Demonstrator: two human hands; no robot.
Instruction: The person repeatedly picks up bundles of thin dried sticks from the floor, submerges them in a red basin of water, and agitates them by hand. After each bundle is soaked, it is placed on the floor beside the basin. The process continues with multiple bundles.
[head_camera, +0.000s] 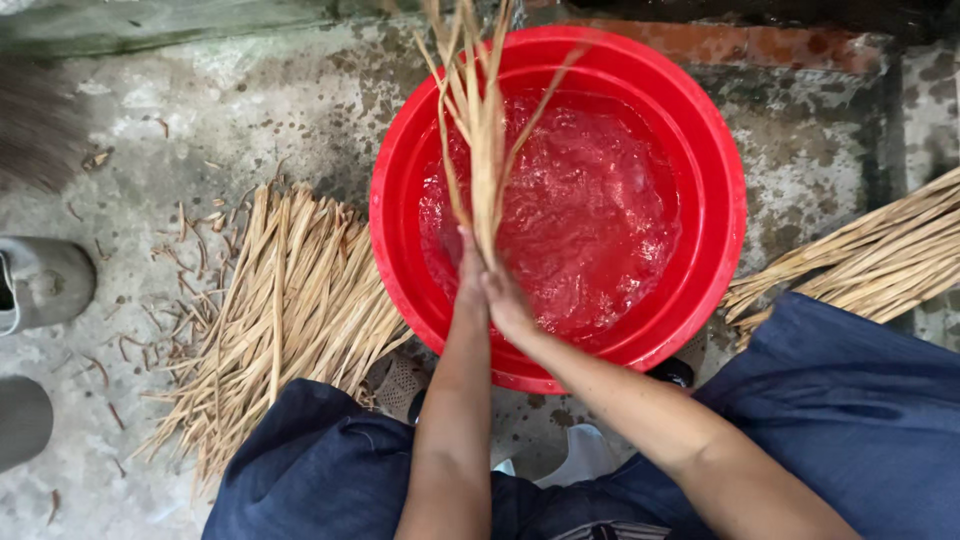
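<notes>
I see my left hand (470, 272) and right hand (506, 300) clamped together on the straw bundle (480, 120), whose strands fan upward from the fingers above the red basin (720, 180).

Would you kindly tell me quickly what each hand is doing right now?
Left hand: closed on the bundle of straw strips above the red basin.
Right hand: closed on the same bundle.
</notes>
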